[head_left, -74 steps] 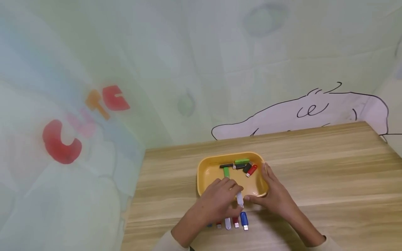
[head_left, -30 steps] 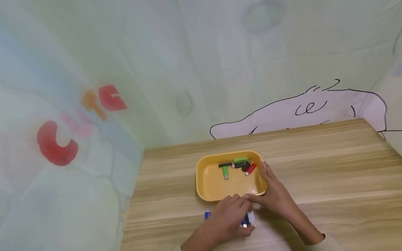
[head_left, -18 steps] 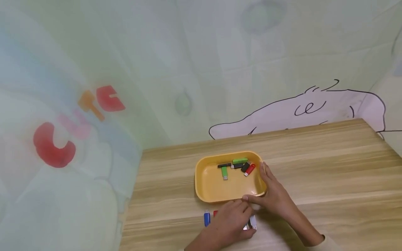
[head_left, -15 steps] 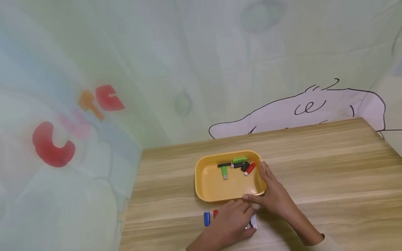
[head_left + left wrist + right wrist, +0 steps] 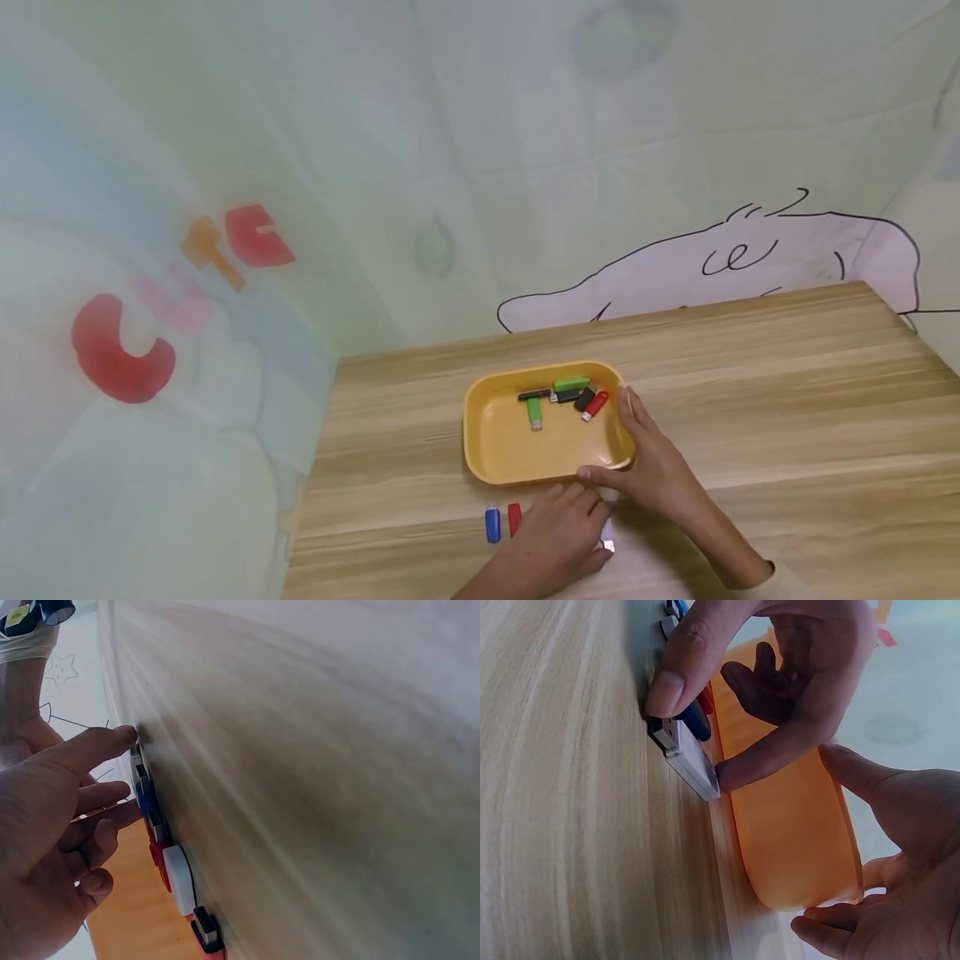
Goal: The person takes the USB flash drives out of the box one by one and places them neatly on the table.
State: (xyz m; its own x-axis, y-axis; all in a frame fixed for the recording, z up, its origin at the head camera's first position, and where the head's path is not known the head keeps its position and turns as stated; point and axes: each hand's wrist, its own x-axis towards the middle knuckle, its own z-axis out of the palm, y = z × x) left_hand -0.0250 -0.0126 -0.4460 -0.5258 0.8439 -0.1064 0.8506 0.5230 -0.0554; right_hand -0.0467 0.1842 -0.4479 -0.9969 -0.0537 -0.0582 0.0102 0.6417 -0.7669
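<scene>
My right hand (image 5: 660, 467) grips the right end of a yellow plastic tray (image 5: 487, 475), thumb on the front rim and fingers along the side. In front of the tray, my left hand (image 5: 555, 533) has thumb and index finger at the two ends of a white USB stick (image 5: 694, 761) on the table. A dark USB stick lies close beside it, partly hidden. Leftward in the same row are a blue USB stick (image 5: 492, 524) and a red USB stick (image 5: 514, 518); the hand covers others. The left wrist view shows another white USB stick (image 5: 178, 879) in that row.
Inside the tray, toward the back, lie several USB sticks: a green one (image 5: 534, 412), another green one (image 5: 572, 384), black ones and a red one (image 5: 596, 406). The wood-grain table (image 5: 750, 400) meets printed curtains behind and at left.
My left hand has brought the white USB stick from the tray's front edge down to the row's right end. The blue and red sticks at left show more. My right hand stays on the tray.
</scene>
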